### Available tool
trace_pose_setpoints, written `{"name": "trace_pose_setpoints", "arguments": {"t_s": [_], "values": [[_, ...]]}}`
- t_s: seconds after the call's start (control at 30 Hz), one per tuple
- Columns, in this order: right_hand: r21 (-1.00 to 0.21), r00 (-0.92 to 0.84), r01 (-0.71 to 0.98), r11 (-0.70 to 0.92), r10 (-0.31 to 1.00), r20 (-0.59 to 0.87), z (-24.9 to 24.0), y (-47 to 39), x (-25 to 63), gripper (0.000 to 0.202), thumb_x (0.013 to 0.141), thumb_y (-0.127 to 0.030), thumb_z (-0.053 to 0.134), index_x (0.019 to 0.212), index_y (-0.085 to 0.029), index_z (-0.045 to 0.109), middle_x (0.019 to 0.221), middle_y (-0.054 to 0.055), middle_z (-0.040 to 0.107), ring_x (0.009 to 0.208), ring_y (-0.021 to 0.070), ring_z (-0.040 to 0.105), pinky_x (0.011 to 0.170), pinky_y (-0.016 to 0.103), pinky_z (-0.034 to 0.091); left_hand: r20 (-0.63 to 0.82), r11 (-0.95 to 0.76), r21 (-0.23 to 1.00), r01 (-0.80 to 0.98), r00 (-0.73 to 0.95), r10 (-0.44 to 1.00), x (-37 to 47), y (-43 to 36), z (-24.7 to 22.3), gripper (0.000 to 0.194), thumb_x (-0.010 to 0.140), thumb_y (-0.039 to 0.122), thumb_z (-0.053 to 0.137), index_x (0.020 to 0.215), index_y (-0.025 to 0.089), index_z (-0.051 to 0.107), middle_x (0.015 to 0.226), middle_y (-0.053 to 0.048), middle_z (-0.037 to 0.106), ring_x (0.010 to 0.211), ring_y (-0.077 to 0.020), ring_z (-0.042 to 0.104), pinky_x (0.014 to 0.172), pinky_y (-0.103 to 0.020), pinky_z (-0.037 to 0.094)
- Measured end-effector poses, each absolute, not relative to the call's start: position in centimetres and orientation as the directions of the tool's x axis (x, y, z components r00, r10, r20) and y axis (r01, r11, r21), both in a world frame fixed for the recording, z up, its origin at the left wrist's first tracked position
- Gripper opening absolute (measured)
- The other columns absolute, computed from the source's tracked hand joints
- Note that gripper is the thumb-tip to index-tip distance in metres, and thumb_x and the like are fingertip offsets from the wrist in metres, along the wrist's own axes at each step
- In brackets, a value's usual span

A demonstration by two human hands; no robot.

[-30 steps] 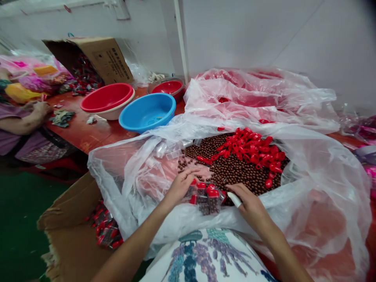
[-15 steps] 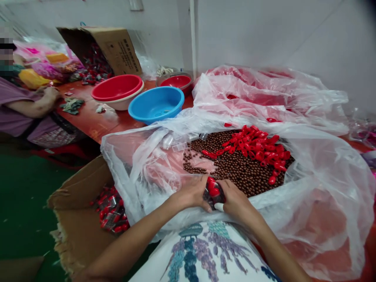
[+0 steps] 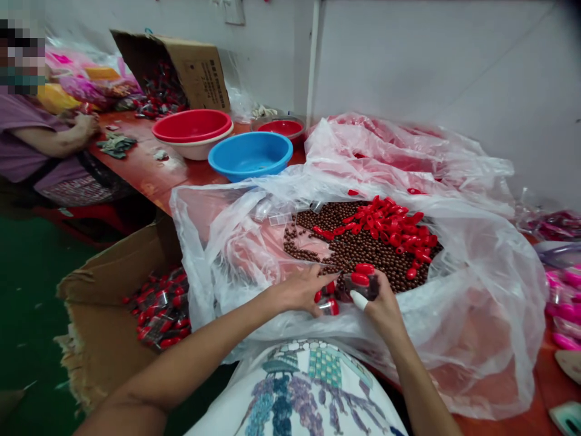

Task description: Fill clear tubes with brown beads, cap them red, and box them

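My right hand [image 3: 385, 309], with a white cover on one digit, grips small clear containers [image 3: 365, 287] with red caps and dark contents. To its left, my left hand [image 3: 299, 292] curves thumb and fingers around more small red-capped containers [image 3: 327, 300]; part of them is hidden by the fingers. Both hands are over the near edge of a large clear plastic sheet [image 3: 481, 290]. Just beyond them, many brown balls [image 3: 363, 251] are spread on the sheet, with a heap of loose red caps [image 3: 394, 224] on top. Empty clear containers [image 3: 280, 218] lie at the far left of the balls.
A torn cardboard box [image 3: 97, 321] at lower left holds many filled red-capped containers [image 3: 161, 309]. Behind stand a blue basin [image 3: 250, 154], a red basin [image 3: 193, 126] and a tipped carton [image 3: 204, 75]. A co-worker [image 3: 49, 142] sits at left. Pink items [image 3: 565, 297] lie at right.
My hands have moved apart. The cluster of red-capped containers held between them is now split, with some lifted rightward in my right hand and others at my left. The view has shifted slightly.
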State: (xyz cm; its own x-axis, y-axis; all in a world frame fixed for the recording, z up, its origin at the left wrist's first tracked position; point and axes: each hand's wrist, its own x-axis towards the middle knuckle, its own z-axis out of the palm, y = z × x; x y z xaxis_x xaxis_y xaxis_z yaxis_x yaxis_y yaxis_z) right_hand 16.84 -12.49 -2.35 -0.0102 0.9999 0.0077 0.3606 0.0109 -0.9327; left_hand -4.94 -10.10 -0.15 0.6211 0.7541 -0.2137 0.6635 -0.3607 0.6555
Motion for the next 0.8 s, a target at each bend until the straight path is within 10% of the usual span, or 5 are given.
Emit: {"name": "trace_pose_setpoints", "arguments": {"t_s": [0.5,0.8], "values": [[-0.900,0.025,0.434,0.044,0.998,0.060,-5.0,-14.8,17.3,0.049,0.067,-0.027,0.065,0.113,-0.021,0.052,0.105,0.008,0.063,0.092,0.0225,0.061,0.085,0.042,0.048,-0.168,-0.694,0.453,0.559,0.818,0.550,-2.6,-10.2,0.9,0.034,0.059,0.023,0.067,0.093,0.027,0.066,0.115,-0.008,0.046,0.096,-0.0280,0.046,0.072,-0.033,0.038],[-0.996,0.310,-0.041,-0.079,0.947,-0.088,-4.0,-14.0,17.1,0.056,0.056,-0.026,0.077,0.106,-0.023,0.052,0.098,0.003,0.064,0.083,0.0196,0.062,0.067,0.032,0.054,-0.141,-0.644,0.589,0.489,0.846,0.514,-4.4,-8.6,-0.4,0.045,0.059,0.035,0.071,0.103,0.031,0.065,0.106,-0.004,0.052,0.088,-0.0244,0.051,0.065,-0.029,0.037]]}}
